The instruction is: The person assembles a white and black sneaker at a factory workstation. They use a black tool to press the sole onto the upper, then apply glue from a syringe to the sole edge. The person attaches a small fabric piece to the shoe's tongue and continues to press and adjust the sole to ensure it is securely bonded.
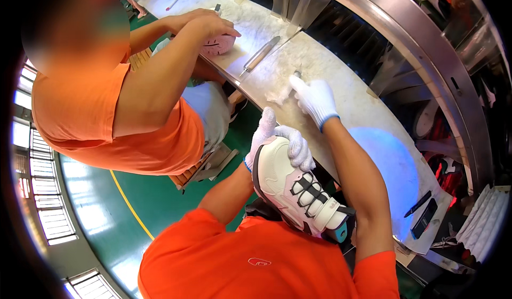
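My left hand (290, 142), in a white knit glove with a blue cuff, grips a sneaker (304, 190). The shoe is white with pale pink panels, black laces, a strap and a dark sole edge; it is held tilted in front of my chest. My right hand (316, 99), gloved alike, is stretched out over the worktable, its fingers closed round a small tool with a grey metal end (297, 74). Most of that tool is hidden by the glove. Beside these fingers lies a crumpled whitish scrap (278, 95), perhaps cloth or tissue.
Left of me a co-worker in orange (170, 134) leans on the worktable (341, 86), hands over a pink sole (220, 45). A wooden-handled tool (260, 55) lies between us. A black pen (417, 204) and phone (424, 219) lie at right. A metal-framed rack (421, 32) runs behind.
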Available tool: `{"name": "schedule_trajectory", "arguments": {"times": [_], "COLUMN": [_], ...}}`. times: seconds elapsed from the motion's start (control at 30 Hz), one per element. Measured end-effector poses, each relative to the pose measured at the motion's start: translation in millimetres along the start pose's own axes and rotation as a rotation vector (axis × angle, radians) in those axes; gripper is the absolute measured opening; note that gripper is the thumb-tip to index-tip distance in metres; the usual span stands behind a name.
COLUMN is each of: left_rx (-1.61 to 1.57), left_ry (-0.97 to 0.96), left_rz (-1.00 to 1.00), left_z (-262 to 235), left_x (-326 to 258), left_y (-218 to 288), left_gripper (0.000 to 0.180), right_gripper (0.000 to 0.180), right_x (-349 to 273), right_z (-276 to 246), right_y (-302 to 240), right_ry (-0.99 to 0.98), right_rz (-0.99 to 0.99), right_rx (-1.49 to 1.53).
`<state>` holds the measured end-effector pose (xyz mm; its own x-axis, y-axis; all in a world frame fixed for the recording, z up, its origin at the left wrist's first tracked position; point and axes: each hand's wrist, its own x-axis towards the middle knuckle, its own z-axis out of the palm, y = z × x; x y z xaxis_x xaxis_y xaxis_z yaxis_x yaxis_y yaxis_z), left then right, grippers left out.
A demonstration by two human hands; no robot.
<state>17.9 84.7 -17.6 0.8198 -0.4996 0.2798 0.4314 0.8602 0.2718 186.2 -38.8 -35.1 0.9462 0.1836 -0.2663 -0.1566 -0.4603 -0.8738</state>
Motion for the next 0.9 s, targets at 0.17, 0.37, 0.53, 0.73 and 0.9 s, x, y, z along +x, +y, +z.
{"name": "schedule_trajectory", "arguments": {"times": [0.17, 0.37, 0.53, 0.73, 0.9], "left_rx": [-0.046, -0.079, -0.207, 0.148, 0.793], "left_ry": [0.076, 0.427, 0.303, 0.391, 0.18], "left_rz": [-0.069, -0.303, -0.396, -0.702, -0.599], "left_z": [-9.2, 5.8, -1.8, 40.5, 22.9], "left_x": [8.6, 56.9, 123.3, 195.8, 220.3], "left_y": [-2.0, -34.2, -119.3, -232.1, -350.6], "left_gripper": [0.104, 0.092, 0.08, 0.083, 0.063], "right_gripper": [0.048, 0.13, 0.139, 0.098, 0.088], "right_x": [-141.6, -332.5, -392.8, -449.8, -477.4], "right_z": [-82.9, -123.9, -132.1, -169.9, -206.9], "right_y": [16.9, 81.6, 117.6, 138.0, 154.8], "right_ry": [0.034, -0.015, 0.366, 0.607, 0.926], "right_rz": [0.118, 0.163, -0.288, -0.266, -0.364], "right_rx": [0.52, 1.091, 1.13, 1.221, 1.328]}}
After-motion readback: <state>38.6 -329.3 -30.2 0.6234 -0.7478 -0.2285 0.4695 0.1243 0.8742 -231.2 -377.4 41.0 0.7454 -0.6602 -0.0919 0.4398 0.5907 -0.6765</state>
